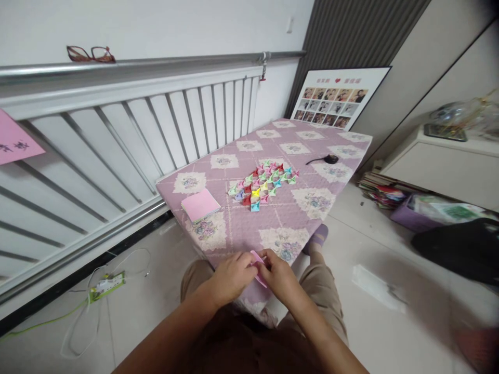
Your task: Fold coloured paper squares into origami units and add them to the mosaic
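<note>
Beyond our fingers and to their left lies a pink-topped paper stack. Here's our left hand, fingers pinched narrow on a pink paper piece, right between both hands at the tabletop's near edge. It looks light, thin, easily creased; we'd favour gentle edge grips. Straight beyond, colourful folded papers! And our right hand pinches the piece's right side.

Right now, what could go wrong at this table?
The pink paper could crease crookedly, since the left hand and right hand cover much of it. The paper stack lies near an edge of the table, so a bump might dislodge it. The folded papers sit close together; one nudge may disturb several.
</note>
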Demonstrator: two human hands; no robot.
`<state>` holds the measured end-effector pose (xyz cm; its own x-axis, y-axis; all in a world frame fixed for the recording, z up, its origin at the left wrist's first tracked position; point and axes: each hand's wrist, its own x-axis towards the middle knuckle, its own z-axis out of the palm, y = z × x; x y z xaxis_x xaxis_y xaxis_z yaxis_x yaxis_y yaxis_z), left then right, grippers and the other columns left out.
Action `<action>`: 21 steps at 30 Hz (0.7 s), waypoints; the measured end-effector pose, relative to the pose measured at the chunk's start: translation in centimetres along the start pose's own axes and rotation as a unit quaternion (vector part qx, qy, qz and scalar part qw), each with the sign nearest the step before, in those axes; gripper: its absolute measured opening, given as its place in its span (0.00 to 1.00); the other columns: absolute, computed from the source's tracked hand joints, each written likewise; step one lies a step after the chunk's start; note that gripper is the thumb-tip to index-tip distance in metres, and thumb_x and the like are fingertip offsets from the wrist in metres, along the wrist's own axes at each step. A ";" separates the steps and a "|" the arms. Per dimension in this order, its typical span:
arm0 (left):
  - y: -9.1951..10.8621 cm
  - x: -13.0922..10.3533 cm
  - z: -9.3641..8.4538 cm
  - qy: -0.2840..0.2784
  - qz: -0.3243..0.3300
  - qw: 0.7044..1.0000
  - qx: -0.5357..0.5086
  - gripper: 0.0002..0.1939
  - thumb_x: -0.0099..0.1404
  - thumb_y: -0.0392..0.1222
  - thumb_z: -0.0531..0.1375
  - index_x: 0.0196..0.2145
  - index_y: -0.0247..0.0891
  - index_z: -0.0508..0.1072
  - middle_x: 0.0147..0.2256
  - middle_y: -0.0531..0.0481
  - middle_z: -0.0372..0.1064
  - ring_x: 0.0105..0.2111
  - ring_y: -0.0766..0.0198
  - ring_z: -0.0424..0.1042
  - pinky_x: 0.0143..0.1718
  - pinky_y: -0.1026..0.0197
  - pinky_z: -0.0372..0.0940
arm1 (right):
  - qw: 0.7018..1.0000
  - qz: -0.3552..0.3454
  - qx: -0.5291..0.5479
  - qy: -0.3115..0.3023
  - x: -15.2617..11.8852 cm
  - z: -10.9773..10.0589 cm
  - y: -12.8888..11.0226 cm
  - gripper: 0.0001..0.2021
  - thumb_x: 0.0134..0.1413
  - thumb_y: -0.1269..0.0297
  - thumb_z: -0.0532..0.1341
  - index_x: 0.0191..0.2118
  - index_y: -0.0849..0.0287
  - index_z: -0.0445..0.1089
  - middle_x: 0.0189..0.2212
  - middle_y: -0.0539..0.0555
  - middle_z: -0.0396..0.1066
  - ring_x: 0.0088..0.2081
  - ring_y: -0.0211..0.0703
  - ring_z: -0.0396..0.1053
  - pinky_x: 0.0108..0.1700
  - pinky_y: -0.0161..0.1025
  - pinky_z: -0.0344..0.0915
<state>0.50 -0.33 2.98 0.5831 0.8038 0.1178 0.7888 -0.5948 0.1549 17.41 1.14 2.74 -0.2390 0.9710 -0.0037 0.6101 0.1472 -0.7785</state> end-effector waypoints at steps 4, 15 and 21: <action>0.6 -0.9 0.0 0.066 -0.027 0.997 -0.011 0.10 0.69 0.39 0.52 0.41 0.42 0.73 0.52 0.47 0.64 0.44 0.58 0.64 0.43 0.57 0.62 | 0.999 -0.029 -0.042 0.005 -0.2 -0.2 -0.2 0.07 0.53 0.64 0.52 0.26 0.56 0.62 0.21 0.48 0.63 0.25 0.39 0.61 0.30 0.35 0.55; 0.0 -1.3 -0.6 0.003 -0.069 0.993 -0.096 0.09 0.65 0.32 0.52 0.34 0.37 0.72 0.38 0.47 0.70 0.40 0.59 0.67 0.43 0.58 0.62 | 0.996 -0.073 -0.058 0.002 -0.7 -0.6 -0.8 0.05 0.53 0.70 0.52 0.36 0.56 0.62 0.27 0.49 0.67 0.29 0.39 0.66 0.33 0.35 0.59; -0.8 -1.3 -1.4 0.027 -0.104 0.938 -0.329 0.11 0.58 0.28 0.52 0.33 0.38 0.72 0.35 0.51 0.71 0.37 0.64 0.68 0.41 0.63 0.60 | 0.985 -0.130 -0.066 -0.088 -1.2 -1.9 -0.7 0.12 0.58 0.70 0.49 0.48 0.57 0.61 0.36 0.54 0.72 0.36 0.41 0.70 0.38 0.36 0.62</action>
<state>-1.19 -0.92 4.06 0.4042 0.9124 0.0645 0.5841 -0.3117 0.7495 18.73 0.18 4.50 -0.5195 0.8518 0.0673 0.6022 0.4209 -0.6784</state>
